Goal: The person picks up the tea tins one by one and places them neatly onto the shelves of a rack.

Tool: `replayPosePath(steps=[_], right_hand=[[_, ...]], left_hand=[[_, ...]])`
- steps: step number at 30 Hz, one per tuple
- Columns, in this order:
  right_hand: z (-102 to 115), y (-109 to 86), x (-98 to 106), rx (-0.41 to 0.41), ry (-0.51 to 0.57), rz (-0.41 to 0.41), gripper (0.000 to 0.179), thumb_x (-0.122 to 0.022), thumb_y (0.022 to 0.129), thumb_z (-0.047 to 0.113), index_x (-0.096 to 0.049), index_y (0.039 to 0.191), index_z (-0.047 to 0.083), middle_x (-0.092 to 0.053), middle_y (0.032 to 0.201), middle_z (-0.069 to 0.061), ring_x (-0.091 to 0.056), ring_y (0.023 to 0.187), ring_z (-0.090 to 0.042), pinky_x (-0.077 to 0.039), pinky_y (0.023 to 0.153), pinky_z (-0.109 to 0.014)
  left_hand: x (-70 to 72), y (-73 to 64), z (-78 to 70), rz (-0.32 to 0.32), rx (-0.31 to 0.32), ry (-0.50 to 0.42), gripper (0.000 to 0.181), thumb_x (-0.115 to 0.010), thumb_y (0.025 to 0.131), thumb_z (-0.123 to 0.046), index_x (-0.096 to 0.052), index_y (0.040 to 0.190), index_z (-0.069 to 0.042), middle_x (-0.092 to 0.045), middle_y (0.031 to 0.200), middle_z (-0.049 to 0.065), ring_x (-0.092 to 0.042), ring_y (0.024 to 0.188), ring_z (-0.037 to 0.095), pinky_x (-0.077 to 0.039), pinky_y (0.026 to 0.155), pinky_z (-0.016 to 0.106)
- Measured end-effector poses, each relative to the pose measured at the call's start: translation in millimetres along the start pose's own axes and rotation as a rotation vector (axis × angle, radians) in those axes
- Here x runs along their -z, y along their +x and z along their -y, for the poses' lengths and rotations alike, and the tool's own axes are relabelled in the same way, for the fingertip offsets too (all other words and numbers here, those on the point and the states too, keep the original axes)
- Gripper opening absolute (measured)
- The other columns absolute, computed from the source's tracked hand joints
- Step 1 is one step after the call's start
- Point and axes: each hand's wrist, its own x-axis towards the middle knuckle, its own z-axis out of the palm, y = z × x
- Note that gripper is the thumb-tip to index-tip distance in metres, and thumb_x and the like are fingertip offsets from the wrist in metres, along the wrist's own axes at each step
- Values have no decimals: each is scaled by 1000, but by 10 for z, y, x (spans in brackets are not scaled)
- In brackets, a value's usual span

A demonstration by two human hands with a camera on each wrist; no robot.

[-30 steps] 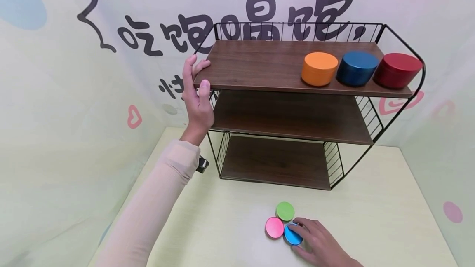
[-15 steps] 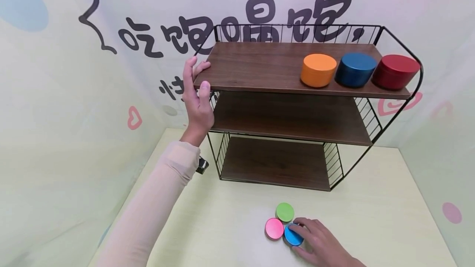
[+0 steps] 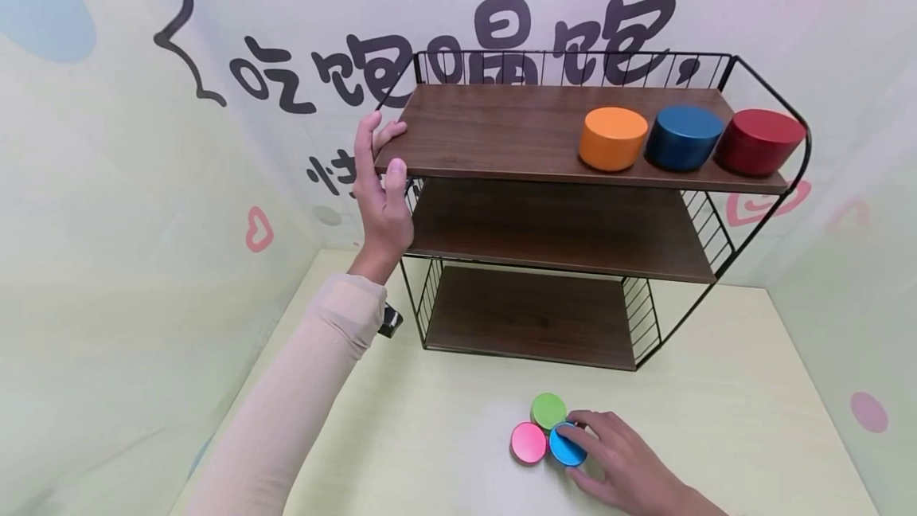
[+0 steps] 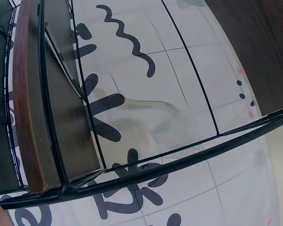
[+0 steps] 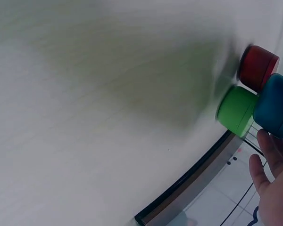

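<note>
My left hand (image 3: 383, 193) grips the left front corner of the top board of a black wire rack (image 3: 501, 130), fingers on top and thumb on the front edge. My right hand (image 3: 619, 460) is low on the table, fingers curled over a small blue tin (image 3: 566, 447). A green tin (image 3: 548, 409) and a pink tin (image 3: 528, 443) sit right beside it. In the right wrist view the blue tin (image 5: 274, 106) lies against the green tin (image 5: 237, 110), with my fingers (image 5: 269, 160) just below it. The left wrist view holds only the rack's wires (image 4: 146, 174) and board edges.
Three larger tins stand at the right end of the top board: orange (image 3: 612, 138), dark blue (image 3: 683, 137), red (image 3: 759, 142). The two lower boards (image 3: 559, 229) carry nothing. The pale table (image 3: 731, 412) ends at printed walls on the left, back and right.
My right hand has closed further over the blue tin, which has shifted slightly toward the green one. The left hand stays on the rack.
</note>
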Motion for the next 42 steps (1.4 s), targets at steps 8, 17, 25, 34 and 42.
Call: replayPosePath(steps=[8,17,25,34,42], right_hand=[[-36,58,45,-7,-6,-17,52,-79,80,41,-67,124,15,-62,118,-4,-60,97,-17,-54,78,-34],[-61,209,158,-28,0,-5,53,-77,82,42,-66,125,14,-62,119,-3,-60,96,-15,-53,77,-32],[-60,386,290,1,4,-33,51,-69,87,48,-67,124,13,-62,119,-2,-61,98,-16,-56,76,-34],[-38,576,432,-8,46,-52,52,-74,85,46,-67,123,12,-63,119,-3,-62,102,-21,-57,78,-41],[-7,740,546,2,73,-55,54,-73,85,48,-67,124,11,-63,120,-3,-62,103,-20,-57,77,-37]], left_hand=[[11,-8,-7,3,-3,12,48,-37,90,-6,-38,131,18,-60,117,34,-49,120,50,-31,109,43],[20,-5,-11,1,-5,18,48,-37,90,-6,-38,131,18,-60,117,34,-50,120,50,-31,109,42],[26,-10,-1,-6,-3,17,48,-37,90,-7,-39,131,16,-61,117,33,-50,120,50,-31,109,41],[12,-9,0,-2,-3,4,48,-38,90,-7,-39,131,17,-60,116,34,-49,119,52,-31,109,43],[7,-7,-4,0,2,6,48,-38,89,-7,-39,131,16,-60,116,34,-49,119,53,-31,110,43]])
